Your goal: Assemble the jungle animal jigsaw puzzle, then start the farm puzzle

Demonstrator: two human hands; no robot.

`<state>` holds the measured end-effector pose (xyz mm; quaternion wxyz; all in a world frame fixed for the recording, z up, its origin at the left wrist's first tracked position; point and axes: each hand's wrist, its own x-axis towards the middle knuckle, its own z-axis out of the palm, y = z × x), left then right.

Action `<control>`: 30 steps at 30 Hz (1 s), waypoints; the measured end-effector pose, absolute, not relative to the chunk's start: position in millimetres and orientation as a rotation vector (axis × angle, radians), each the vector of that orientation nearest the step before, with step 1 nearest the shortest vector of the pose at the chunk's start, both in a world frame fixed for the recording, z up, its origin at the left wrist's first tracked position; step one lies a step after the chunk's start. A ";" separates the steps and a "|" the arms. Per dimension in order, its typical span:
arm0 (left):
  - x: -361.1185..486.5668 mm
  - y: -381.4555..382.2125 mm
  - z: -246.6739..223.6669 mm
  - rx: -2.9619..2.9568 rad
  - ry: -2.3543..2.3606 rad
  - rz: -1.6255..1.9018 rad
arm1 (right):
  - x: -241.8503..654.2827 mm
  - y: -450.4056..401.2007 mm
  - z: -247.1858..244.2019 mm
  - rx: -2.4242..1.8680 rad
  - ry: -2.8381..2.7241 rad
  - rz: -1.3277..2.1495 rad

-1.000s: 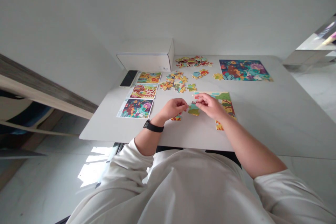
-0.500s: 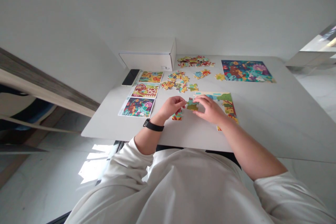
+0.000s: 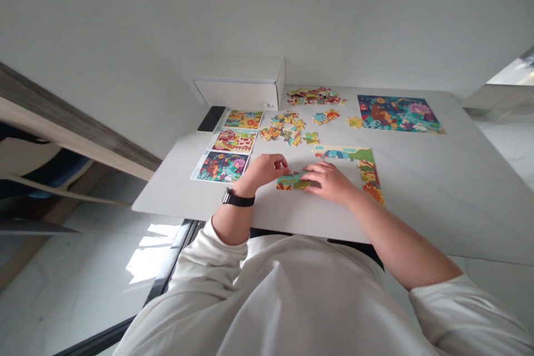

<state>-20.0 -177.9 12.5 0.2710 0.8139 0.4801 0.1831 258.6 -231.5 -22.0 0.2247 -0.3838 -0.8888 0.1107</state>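
Right hand (image 3: pixel 327 181): spread over half-hidden flat green jigsaw piece (image 3: pixel 299 182)
Left hand (image 3: pixel 267 170): grip cannot be told
White table (image 3: pixel 429 189): backed by grey wall (image 3: pixel 354 22)

I seem to be in a home. Flat multicoloured jigsaw pieces (image 3: pixel 316 96) lie on my smooth white bench (image 3: pixel 459 178), above pale marbled flooring (image 3: pixel 83 272).

Handled piece (image 3: pixel 298 183) green. Border (image 3: pixel 369 169) green, red, orange, pale blue. Far puzzle (image 3: pixel 398 114) dark blue, patterned purple, teal, brown. Box (image 3: pixel 237 92) white, phone (image 3: pixel 211 119) black, watchband (image 3: pixel 242 201) black, shirt (image 3: pixel 287 295) plain off-white.
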 end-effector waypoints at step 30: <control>-19.1 -177.4 7.8 2.206 1.185 0.372 | 251.5 -240.2 -16.2 -1.085 -2.541 0.260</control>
